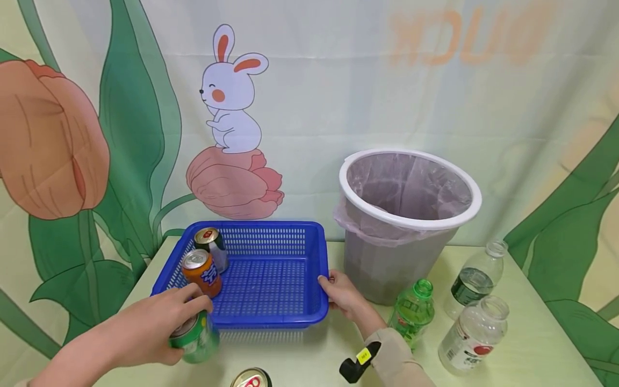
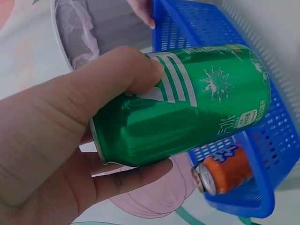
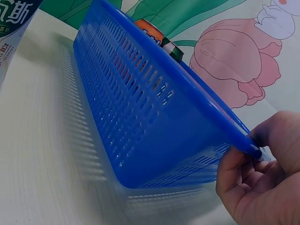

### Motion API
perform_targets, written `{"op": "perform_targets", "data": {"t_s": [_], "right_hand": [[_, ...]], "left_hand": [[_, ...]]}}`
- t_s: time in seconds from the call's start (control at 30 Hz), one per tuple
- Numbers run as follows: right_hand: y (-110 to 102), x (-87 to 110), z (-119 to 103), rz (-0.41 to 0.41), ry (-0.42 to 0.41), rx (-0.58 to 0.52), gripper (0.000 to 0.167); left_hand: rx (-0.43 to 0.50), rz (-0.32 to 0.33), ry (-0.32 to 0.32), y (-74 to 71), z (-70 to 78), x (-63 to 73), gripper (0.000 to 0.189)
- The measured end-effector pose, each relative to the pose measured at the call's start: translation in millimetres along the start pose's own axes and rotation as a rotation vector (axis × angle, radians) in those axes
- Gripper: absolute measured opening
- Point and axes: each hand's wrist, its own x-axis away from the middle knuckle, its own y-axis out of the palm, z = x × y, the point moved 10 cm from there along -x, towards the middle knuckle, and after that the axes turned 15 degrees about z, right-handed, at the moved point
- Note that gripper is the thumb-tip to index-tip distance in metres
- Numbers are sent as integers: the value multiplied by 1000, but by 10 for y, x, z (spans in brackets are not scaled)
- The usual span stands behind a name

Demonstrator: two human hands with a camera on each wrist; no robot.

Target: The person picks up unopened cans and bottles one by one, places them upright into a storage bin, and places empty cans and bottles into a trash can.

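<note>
My left hand grips a green soda can around its upper part, just in front of the near left corner of a blue plastic basket. In the left wrist view the can lies between thumb and fingers. My right hand pinches the basket's right rim, thumb on top and fingers curled beneath, as the right wrist view shows of that hand. Inside the basket, at its left side, stand an orange soda can and a dark can behind it.
A grey trash bin with a white rim and plastic liner stands right of the basket. Near my right forearm are a green bottle and two clear bottles, one labelled white, one dark green. Another can shows at the front edge.
</note>
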Motion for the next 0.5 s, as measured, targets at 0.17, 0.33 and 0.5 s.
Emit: {"op": "perform_targets", "data": {"t_s": [0.17, 0.33, 0.5], "right_hand": [[-10, 0, -12, 0, 0, 5, 33], [2, -14, 9, 4, 0, 1, 32], [0, -15, 18, 5, -1, 0, 31]], "left_hand": [[-27, 30, 19, -139, -9, -45, 59], [-40, 67, 22, -258, -32, -67, 56], [-19, 95, 32, -324, -76, -99, 55]]}}
